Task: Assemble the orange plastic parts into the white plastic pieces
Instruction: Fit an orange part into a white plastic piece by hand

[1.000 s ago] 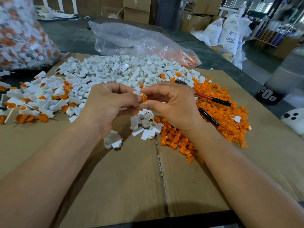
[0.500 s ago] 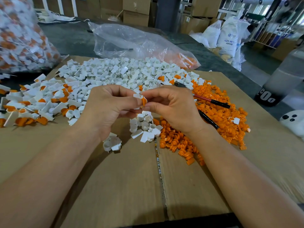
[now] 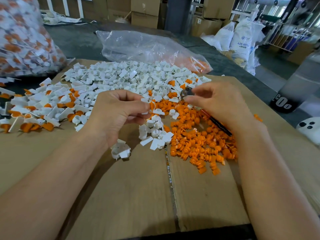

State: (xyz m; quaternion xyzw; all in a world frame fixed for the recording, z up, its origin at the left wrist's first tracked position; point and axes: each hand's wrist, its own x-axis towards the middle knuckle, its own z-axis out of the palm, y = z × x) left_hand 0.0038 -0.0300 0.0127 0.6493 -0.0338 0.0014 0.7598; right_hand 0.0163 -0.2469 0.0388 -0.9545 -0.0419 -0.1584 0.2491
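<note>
The left hand pinches one smooth white piece with a round orange part seated in it. The right hand hovers apart from it, fingers loosely extended over the orange heap of ribbed plugs, too many to count. Behind lies the white heap of hollow cups with flat tabs, and at the left are finished pieces. One pen lies under the right wrist. Matte cardboard covers a grey counter carrying two plastic bags. Cartons and sacks stand beyond.
</note>
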